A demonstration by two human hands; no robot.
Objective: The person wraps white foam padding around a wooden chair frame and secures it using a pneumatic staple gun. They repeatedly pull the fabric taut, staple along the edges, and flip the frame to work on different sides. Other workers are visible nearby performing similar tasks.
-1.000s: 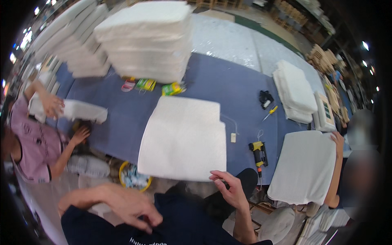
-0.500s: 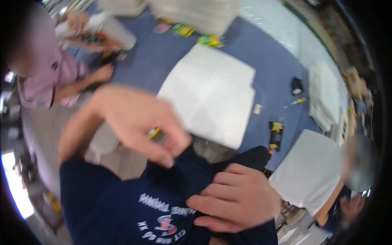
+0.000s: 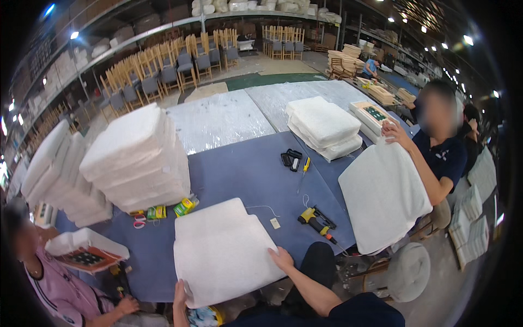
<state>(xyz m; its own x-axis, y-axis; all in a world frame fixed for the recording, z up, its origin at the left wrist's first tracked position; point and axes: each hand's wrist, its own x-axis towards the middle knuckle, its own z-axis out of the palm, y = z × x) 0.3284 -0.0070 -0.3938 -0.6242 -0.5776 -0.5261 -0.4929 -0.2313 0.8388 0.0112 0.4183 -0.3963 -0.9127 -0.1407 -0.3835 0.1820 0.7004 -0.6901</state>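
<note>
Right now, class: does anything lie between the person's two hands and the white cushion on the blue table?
Nothing visible: the right hand rests on the white cushion, and the left hand touches its near edge.

cushion on table, drill right

White square foam cushion flat on blue table.

A white foam seat cushion lies flat on the blue worktable. The left hand grips its near left corner, and the right hand presses on its right edge. Just right lies a yellow cordless drill. Beyond the cushion stands a tall stack of white cushions.
</note>
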